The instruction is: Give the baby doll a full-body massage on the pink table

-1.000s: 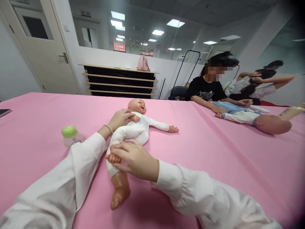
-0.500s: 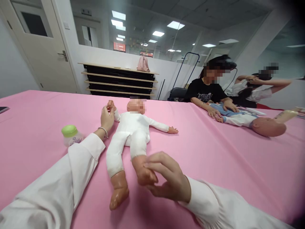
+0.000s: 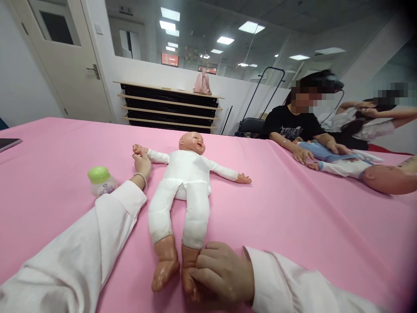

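A baby doll (image 3: pixel 185 182) with a white cloth body and vinyl head, hands and feet lies on its back on a pink tablecloth (image 3: pixel 293 226). My left hand (image 3: pixel 141 164), with a beaded bracelet at the wrist, is shut on the doll's outstretched vinyl hand (image 3: pixel 138 150). My right hand (image 3: pixel 221 274) grips the doll's vinyl foot (image 3: pixel 188 267) at the near table edge. The other foot (image 3: pixel 165 265) lies free beside it. A small bottle with a green cap (image 3: pixel 99 180) stands just left of my left wrist.
At the right, a co-worker in a black top (image 3: pixel 295 124) has both hands on a second doll (image 3: pixel 339 163). Another person (image 3: pixel 361 124) stands behind. A dark tablet (image 3: pixel 8 144) lies at the far left edge. A slatted shelf unit (image 3: pixel 169 106) stands beyond the table.
The doll's arm has gone from across its chest, through raised, to stretched out on the table in my left hand. My right hand has moved toward me, and the doll's leg now lies straight.
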Tool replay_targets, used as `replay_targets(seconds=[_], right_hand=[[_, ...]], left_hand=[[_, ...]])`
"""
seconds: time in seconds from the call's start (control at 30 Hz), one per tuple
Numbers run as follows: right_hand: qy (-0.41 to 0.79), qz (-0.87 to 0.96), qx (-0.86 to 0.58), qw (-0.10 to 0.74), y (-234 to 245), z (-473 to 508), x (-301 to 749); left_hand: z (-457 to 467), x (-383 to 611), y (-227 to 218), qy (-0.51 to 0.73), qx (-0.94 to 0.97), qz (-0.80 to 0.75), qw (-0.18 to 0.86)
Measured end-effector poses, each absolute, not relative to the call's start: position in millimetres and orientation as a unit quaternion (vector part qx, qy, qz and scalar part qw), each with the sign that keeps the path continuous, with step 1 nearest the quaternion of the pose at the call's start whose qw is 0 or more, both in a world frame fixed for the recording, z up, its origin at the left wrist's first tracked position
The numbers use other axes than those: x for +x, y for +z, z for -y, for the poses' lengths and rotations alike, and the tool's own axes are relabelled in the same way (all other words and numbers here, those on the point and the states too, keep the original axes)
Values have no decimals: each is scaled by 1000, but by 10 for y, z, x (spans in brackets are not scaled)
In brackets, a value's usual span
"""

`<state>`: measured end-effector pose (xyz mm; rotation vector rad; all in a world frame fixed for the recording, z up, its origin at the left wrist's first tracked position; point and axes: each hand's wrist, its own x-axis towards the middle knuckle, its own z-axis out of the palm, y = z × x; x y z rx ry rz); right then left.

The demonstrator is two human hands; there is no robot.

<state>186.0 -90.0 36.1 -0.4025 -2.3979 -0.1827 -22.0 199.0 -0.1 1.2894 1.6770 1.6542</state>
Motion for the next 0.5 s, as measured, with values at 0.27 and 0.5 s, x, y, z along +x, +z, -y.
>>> replay_targets(seconds=[0.27, 0.5], right_hand=[[-65, 935, -168, 305, 301, 916, 1918], [-39, 934, -173, 311, 225, 924, 1938]], left_hand=[[-1958, -191, 36, 587, 382, -662, 266], [-1919, -199, 66, 565, 390, -675, 269]])
